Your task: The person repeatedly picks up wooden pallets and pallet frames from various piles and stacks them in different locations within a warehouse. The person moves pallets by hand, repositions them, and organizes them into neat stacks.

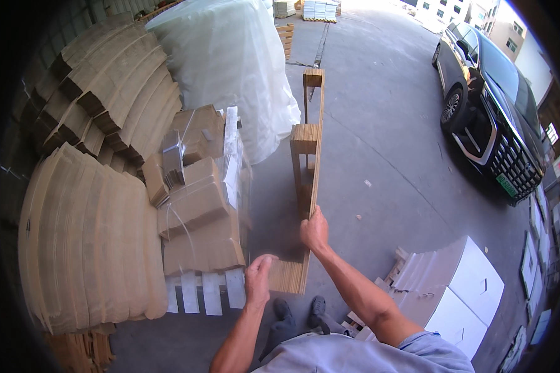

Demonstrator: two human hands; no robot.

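Note:
A wooden pallet (pixel 306 142) is tipped up on its side in front of me, its long edge running away from my body. My left hand (pixel 258 280) is closed round the end of its near block or board. Farther along, my right hand (pixel 315 230) grips the pallet's right-hand long edge. Its lower parts lie in shadow, and I cannot tell whether it touches the floor. Just left of it stand strapped bundles of flat brown cardboard (pixel 199 211).
Tall stacks of flattened cardboard (pixel 90 242) fill the left side. Behind them rises a load wrapped in white plastic film (pixel 224 62). White-faced cartons (pixel 460 286) stand at the lower right. A dark car (pixel 491 99) is parked at the upper right on the concrete floor (pixel 386 155).

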